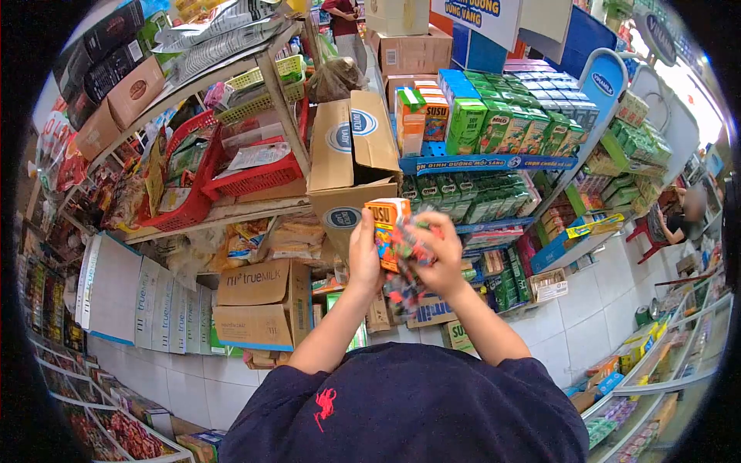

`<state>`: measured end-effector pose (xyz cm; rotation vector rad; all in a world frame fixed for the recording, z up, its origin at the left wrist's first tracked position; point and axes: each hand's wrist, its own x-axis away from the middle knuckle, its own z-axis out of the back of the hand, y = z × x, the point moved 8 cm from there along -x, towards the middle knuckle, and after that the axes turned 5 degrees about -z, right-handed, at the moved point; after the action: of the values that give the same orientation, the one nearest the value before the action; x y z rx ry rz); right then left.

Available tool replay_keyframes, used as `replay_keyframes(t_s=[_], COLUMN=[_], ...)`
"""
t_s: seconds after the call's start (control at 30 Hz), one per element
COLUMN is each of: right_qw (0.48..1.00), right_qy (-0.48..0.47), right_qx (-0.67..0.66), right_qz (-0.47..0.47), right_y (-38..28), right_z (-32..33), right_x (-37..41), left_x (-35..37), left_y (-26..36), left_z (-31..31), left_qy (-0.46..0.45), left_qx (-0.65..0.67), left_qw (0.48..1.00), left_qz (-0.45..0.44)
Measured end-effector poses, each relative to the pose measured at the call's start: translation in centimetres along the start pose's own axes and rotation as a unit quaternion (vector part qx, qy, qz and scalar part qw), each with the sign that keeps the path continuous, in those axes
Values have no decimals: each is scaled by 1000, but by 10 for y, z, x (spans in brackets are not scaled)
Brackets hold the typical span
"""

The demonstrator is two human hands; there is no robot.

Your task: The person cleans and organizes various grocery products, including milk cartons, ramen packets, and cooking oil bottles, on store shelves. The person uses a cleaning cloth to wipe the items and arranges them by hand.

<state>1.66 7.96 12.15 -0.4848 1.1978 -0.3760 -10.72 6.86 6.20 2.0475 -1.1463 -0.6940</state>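
In front of my chest, my left hand (365,253) grips an orange SUSU drink carton (383,216) by its side, thumb up along the edge. My right hand (443,255) is closed on a crumpled patterned cloth (407,292), dark with red and green spots. The cloth lies against the carton's right side and hangs below it, somewhat blurred. Just behind my hands stands an open Dutch Lady cardboard box (332,166). Beyond, to the right, similar SUSU cartons (434,116) stand on a blue display shelf (494,163) beside green Milo cartons (494,131).
Left are red baskets (258,177) on a rack and a TrueMilk box (255,297) on the floor. Glass-fronted shelves (656,386) line the lower right. A person sits at far right on a red stool (642,231); another person (346,27) stands at the back.
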Motion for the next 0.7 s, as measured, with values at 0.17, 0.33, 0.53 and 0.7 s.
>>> replay_keyframes(t_s=[0.17, 0.33, 0.53, 0.7], right_qw=[997, 1000, 994, 996], right_qy=[-67, -8, -97, -82], right_qx=[4, -2, -2, 17], right_qz=[32, 4, 48, 37], right_y=[-4, -9, -12, -17], right_z=[-9, 1, -12, -11], right_x=[15, -10, -7, -14], left_x=[-6, 0, -5, -3], left_y=[7, -4, -8, -3], left_z=[10, 1, 17, 5], left_qy=[-12, 4, 6, -8], left_qx=[-33, -17, -36, 11], left_qw=[999, 999, 998, 998], left_qz=[-10, 27, 52, 54])
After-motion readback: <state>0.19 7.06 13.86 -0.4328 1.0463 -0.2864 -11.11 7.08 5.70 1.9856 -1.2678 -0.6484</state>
